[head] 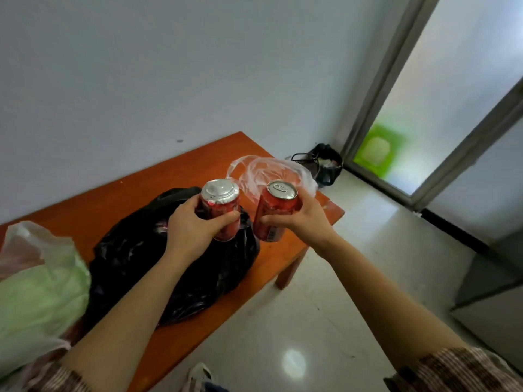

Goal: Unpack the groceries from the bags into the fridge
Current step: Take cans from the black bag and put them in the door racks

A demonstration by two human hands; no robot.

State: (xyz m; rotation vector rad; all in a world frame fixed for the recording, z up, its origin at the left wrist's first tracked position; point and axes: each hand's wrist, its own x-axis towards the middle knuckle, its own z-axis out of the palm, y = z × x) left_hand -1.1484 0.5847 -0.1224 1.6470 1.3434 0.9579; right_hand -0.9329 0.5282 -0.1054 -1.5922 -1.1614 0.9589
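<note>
My left hand (195, 224) grips a red drink can (222, 205) upright above an open black plastic bag (147, 258) on the orange table (96, 205). My right hand (304, 216) grips a second red can (276, 210), tilted slightly, just to the right of the first, over the table's right end. Both cans are lifted clear of the bag. A clear plastic bag (271, 171) lies crumpled behind the cans. A pale green and white bag (39, 292) sits at the table's left end. The grey fridge (495, 301) stands at the right edge, only its corner showing.
A white wall runs behind the table. A small black bin (325, 162) with a liner stands on the floor in the corner. A glass door with a grey frame (376, 103) fills the upper right. Glossy tiled floor lies between table and fridge. My shoe (199, 374) shows below.
</note>
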